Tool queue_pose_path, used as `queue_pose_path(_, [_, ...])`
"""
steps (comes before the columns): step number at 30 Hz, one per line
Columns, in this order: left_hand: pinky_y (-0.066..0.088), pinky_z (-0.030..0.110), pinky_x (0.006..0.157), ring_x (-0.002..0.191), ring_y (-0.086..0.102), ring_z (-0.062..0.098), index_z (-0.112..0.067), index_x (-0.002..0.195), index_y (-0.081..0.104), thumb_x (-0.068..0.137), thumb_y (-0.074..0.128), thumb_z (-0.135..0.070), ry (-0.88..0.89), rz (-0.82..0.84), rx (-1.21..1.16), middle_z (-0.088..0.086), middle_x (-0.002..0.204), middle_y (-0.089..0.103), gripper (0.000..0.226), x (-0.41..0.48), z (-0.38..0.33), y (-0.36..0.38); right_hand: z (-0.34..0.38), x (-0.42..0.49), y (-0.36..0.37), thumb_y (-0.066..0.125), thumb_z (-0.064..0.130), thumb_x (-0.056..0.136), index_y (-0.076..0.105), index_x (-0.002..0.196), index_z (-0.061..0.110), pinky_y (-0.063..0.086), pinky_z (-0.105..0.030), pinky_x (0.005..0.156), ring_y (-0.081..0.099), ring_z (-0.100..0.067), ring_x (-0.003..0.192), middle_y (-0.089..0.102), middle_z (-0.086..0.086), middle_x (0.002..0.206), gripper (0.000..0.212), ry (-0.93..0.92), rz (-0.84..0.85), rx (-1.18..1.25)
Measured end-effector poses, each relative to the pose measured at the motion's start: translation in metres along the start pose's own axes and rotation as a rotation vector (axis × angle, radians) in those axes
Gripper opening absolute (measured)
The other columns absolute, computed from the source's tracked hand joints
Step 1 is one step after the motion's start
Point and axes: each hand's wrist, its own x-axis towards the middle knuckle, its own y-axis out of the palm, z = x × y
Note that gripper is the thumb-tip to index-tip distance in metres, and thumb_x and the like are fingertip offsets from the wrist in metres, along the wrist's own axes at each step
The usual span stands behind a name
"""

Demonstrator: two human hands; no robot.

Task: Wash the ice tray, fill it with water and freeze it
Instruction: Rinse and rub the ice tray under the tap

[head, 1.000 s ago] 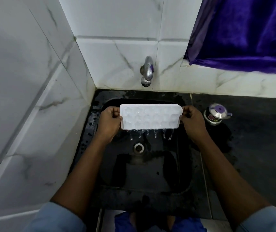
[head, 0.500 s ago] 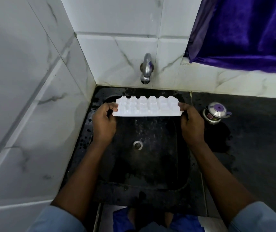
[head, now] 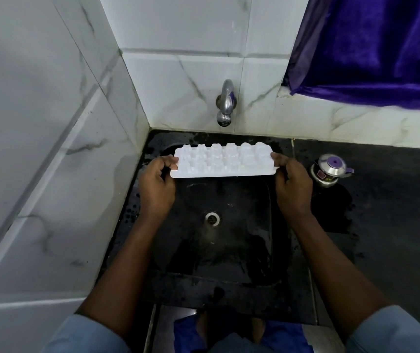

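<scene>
The left hand pinches the left end of the ice tray and the right hand grips its right end, both hands clamped on it. The white tray is held level, cup bottoms upward, over the back edge of the sink, below the tap. A lidded steel pot stands on the dark desk, just right of the sink.
</scene>
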Motion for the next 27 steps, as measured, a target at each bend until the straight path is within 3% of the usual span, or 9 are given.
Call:
queue_pose_path(4, [0.054, 0.027, 0.102, 0.109, 0.071, 0.014, -0.002, 0.092, 0.066, 0.089, 0.054, 0.019, 0.007, 0.028, 0.066, 0.001, 0.107, 0.075, 0.025, 0.003, 0.002, -0.005, 0.006, 0.003, -0.003, 0.059, -0.010, 0.093, 0.072, 0.112, 0.007, 0.051, -0.022, 0.095, 0.067, -0.010, 0.110, 0.072, 0.008, 0.121, 0.028, 0.051, 0.072, 0.067])
queue_pose_path(6, [0.056, 0.031, 0.097, 0.103, 0.072, 0.016, -0.006, 0.096, 0.070, 0.089, 0.057, 0.015, 0.008, 0.042, 0.113, 0.000, 0.105, 0.076, 0.026, 0.006, 0.003, -0.007, 0.009, 0.006, -0.006, 0.060, -0.007, 0.095, 0.072, 0.110, 0.013, 0.052, -0.020, 0.089, 0.066, -0.003, 0.104, 0.072, 0.013, 0.114, 0.028, 0.094, 0.120, 0.107])
queue_pose_path(9, [0.055, 0.033, 0.093, 0.099, 0.071, 0.018, -0.013, 0.096, 0.070, 0.089, 0.060, 0.012, -0.016, 0.072, 0.104, -0.003, 0.101, 0.075, 0.028, 0.008, 0.000, -0.010, 0.010, 0.009, -0.008, 0.062, -0.001, 0.096, 0.071, 0.107, 0.019, 0.053, -0.029, 0.086, 0.067, -0.009, 0.093, 0.073, 0.010, 0.104, 0.025, 0.143, 0.139, 0.132])
queue_pose_path(14, [0.054, 0.021, 0.092, 0.098, 0.070, 0.002, -0.037, 0.099, 0.067, 0.092, 0.069, 0.004, -0.153, 0.087, -0.029, -0.019, 0.101, 0.074, 0.042, 0.010, -0.007, -0.010, 0.000, 0.014, -0.005, 0.068, 0.013, 0.096, 0.073, 0.109, 0.024, 0.058, -0.046, 0.097, 0.072, -0.016, 0.106, 0.077, 0.005, 0.112, 0.018, 0.262, 0.170, 0.249])
queue_pose_path(20, [0.054, 0.018, 0.085, 0.088, 0.069, -0.002, -0.004, 0.105, 0.072, 0.095, 0.065, 0.011, -0.333, 0.086, -0.169, -0.006, 0.097, 0.074, 0.019, 0.011, 0.001, -0.005, 0.005, 0.019, -0.007, 0.067, 0.007, 0.096, 0.070, 0.101, 0.046, 0.058, -0.050, 0.098, 0.071, -0.015, 0.101, 0.076, 0.005, 0.107, 0.039, 0.325, 0.246, 0.329])
queue_pose_path(23, [0.055, 0.016, 0.081, 0.089, 0.071, -0.003, 0.003, 0.122, 0.072, 0.099, 0.062, 0.009, -0.399, 0.092, -0.230, 0.000, 0.104, 0.076, 0.026, 0.014, 0.001, -0.004, 0.003, 0.025, -0.007, 0.064, 0.011, 0.097, 0.069, 0.099, 0.059, 0.057, -0.051, 0.092, 0.066, -0.012, 0.091, 0.071, 0.018, 0.091, 0.048, 0.360, 0.312, 0.344])
queue_pose_path(25, [0.058, 0.024, 0.085, 0.097, 0.074, 0.007, -0.002, 0.125, 0.074, 0.100, 0.063, 0.005, -0.444, 0.098, -0.290, 0.004, 0.111, 0.079, 0.028, 0.015, 0.000, -0.004, 0.002, 0.027, -0.005, 0.062, 0.002, 0.099, 0.071, 0.101, 0.052, 0.058, -0.050, 0.090, 0.065, -0.010, 0.089, 0.069, 0.019, 0.087, 0.050, 0.412, 0.306, 0.396])
queue_pose_path(27, [0.062, 0.037, 0.088, 0.102, 0.075, 0.022, -0.009, 0.122, 0.077, 0.102, 0.064, -0.002, -0.514, 0.105, -0.366, 0.010, 0.114, 0.080, 0.025, 0.017, 0.000, -0.002, 0.004, 0.028, -0.002, 0.058, -0.005, 0.100, 0.071, 0.105, 0.038, 0.057, -0.046, 0.086, 0.064, -0.011, 0.088, 0.069, 0.008, 0.090, 0.045, 0.469, 0.286, 0.455])
